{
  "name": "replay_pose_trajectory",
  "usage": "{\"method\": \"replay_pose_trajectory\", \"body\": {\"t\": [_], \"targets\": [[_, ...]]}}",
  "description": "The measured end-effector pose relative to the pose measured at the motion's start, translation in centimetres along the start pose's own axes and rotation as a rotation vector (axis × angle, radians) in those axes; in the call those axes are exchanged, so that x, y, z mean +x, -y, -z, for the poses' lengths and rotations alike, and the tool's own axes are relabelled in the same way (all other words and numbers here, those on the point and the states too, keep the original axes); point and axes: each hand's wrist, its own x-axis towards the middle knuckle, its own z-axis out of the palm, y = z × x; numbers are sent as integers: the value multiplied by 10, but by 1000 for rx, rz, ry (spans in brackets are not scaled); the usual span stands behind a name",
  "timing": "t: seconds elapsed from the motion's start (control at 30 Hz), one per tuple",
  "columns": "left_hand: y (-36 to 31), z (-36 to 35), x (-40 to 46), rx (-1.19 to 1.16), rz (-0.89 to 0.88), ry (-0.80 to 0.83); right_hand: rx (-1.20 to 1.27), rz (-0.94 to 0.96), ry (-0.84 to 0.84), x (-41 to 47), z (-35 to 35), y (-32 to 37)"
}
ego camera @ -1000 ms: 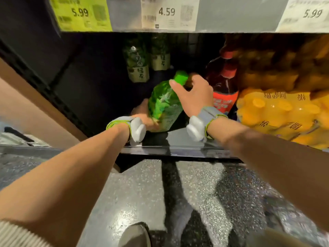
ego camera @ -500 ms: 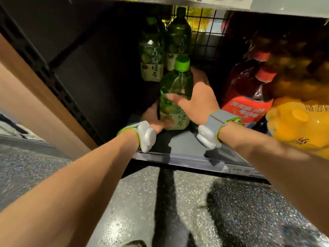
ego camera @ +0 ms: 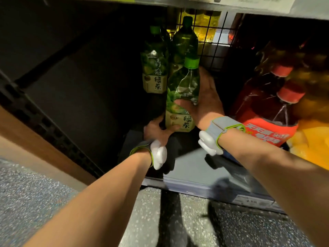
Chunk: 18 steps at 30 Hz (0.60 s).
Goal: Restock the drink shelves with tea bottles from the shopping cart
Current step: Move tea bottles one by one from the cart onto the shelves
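The tea bottle [ego camera: 183, 97] stands upright on the shelf [ego camera: 204, 175], directly in front of two stocked bottles [ego camera: 154, 68]. The left hand [ego camera: 156, 130] grips its base to steady it; the right hand [ego camera: 204, 102] wraps its body, thumb across the label, guiding it into the row beside the red bottles [ego camera: 270, 111].

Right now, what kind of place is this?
Most likely a supermarket drinks aisle: price tags on the shelf edge above, green tea bottles and red-capped bottles lined up on a low shelf.
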Motion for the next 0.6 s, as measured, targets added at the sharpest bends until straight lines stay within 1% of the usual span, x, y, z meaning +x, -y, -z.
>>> {"method": "replay_pose_trajectory", "body": {"t": [0.07,0.17,0.4,0.6], "targets": [[4,-7,10,4,-9,-89,10,26,-40,11,-6,-6],[5,-16,30,3,-41,-140,16,68,-50,30,-13,-16],[3,-29,74,37,-121,-208,69,95,-72,73,-25,-30],[-6,-32,100,47,-126,-202,75,73,-86,105,-34,-40]]}}
